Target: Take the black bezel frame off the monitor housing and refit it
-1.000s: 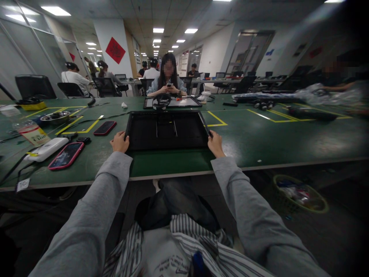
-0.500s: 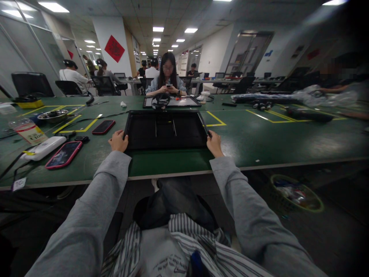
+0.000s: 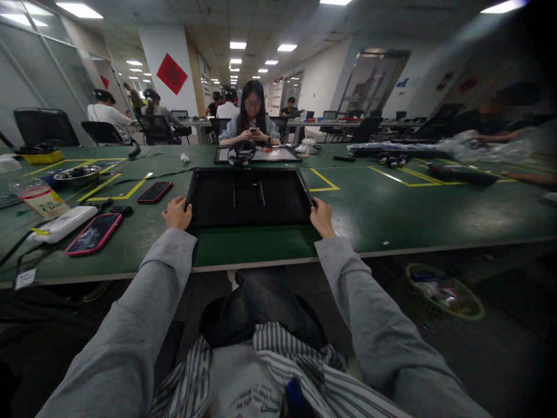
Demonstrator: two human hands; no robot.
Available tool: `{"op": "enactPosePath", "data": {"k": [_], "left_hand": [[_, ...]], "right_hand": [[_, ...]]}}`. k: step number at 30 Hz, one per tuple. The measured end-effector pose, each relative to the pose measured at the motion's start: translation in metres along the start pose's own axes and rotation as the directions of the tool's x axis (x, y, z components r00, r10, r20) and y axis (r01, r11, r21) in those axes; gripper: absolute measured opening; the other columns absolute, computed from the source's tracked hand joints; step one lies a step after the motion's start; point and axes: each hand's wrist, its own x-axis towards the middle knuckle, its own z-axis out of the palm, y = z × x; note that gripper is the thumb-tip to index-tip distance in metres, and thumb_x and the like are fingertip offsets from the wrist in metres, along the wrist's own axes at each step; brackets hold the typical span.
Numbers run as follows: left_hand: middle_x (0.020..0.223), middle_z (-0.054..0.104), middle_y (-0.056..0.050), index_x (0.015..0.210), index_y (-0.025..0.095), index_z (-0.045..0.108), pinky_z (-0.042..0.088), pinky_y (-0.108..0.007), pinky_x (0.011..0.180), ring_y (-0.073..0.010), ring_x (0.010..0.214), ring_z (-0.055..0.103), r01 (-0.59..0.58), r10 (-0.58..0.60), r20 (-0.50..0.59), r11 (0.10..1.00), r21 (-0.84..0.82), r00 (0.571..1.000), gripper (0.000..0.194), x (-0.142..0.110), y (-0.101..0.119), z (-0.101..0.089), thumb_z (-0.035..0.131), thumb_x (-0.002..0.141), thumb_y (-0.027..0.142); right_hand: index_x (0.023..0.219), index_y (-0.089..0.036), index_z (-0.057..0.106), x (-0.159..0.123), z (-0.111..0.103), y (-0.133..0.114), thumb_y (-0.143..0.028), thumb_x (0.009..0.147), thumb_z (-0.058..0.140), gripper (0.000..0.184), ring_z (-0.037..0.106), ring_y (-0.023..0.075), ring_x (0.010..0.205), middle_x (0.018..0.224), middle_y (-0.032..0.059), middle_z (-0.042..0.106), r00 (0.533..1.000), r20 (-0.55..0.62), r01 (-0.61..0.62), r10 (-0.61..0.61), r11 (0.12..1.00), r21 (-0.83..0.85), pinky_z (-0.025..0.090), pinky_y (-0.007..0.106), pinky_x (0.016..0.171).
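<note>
A black rectangular frame, shaped like a shallow tray with a raised rim, lies on the green table in front of me. Two thin silvery strips run across its inside. My left hand grips its left edge, fingers curled over the rim. On the opposite side my right hand is closed on the right edge, its thumb near the rim. The undersides of the fingers are hidden. Behind the frame stands a dark ring-shaped object, in front of a flat panel with a black border.
Left on the green table lie a dark phone, a pink-cased phone, a white power bank, a bottle and a metal bowl. A person sits opposite. A basket stands below on the right.
My view has shifted very slightly, so everything sits a little further left. Both hands keep their hold, and the black frame shows no clear movement on the table.
</note>
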Motion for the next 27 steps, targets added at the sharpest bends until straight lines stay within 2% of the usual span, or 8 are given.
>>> {"op": "enactPosePath", "data": {"k": [10,27], "left_hand": [[0.151,0.058,-0.011,0.131,0.026,0.069,0.035,-0.059,0.116,-0.0314,0.141,0.048,0.0,0.0,0.002,1.0,-0.005,1.0,0.036,-0.0016,0.0022,-0.0027,0.055,0.098,0.034],[0.15,0.058,-0.011,0.13,0.028,0.07,0.034,-0.059,0.116,-0.0316,0.14,0.047,0.016,-0.016,0.011,1.0,-0.014,1.0,0.036,-0.0041,0.0051,-0.005,0.054,0.098,0.033]], "right_hand": [[0.137,-0.014,0.064,0.0011,0.0005,0.0019,-0.02,0.088,0.045,0.053,0.054,0.0359,0.127,0.131,0.0196,0.068,1.0,-0.014,0.015,-0.015,1.0,0.015,0.044,0.061,0.11],[0.138,-0.013,0.064,0.0022,0.0033,0.0065,-0.021,0.086,0.045,0.056,0.055,0.0367,0.127,0.135,0.0205,0.068,1.0,-0.016,0.016,-0.016,1.0,0.003,0.042,0.062,0.11]]}}
